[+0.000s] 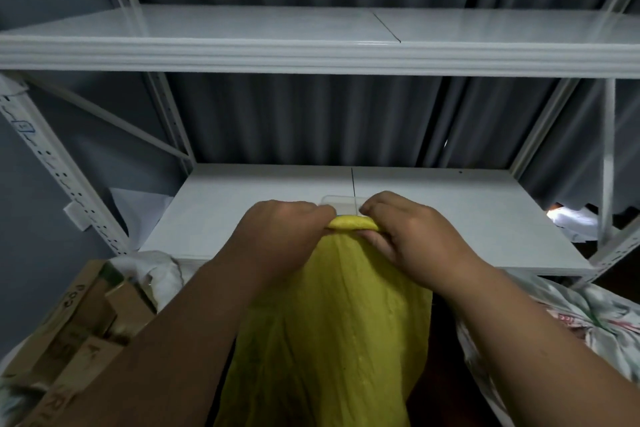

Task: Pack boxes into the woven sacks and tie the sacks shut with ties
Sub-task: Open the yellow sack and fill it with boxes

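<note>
Between the two hands, a yellow woven sack [332, 322] hangs with its gathered mouth pinched at each end: the left hand [277, 236] and the right hand [412, 236] both curl around the rolled top edge. Just beyond the knuckles a clear plastic piece [344, 207] lies on the white shelf [450, 219]. Below the left forearm, cardboard boxes [79, 333] bear handwritten marks too blurred to read. Under the right forearm lies a white printed sack [571, 326], its red print illegible.
</note>
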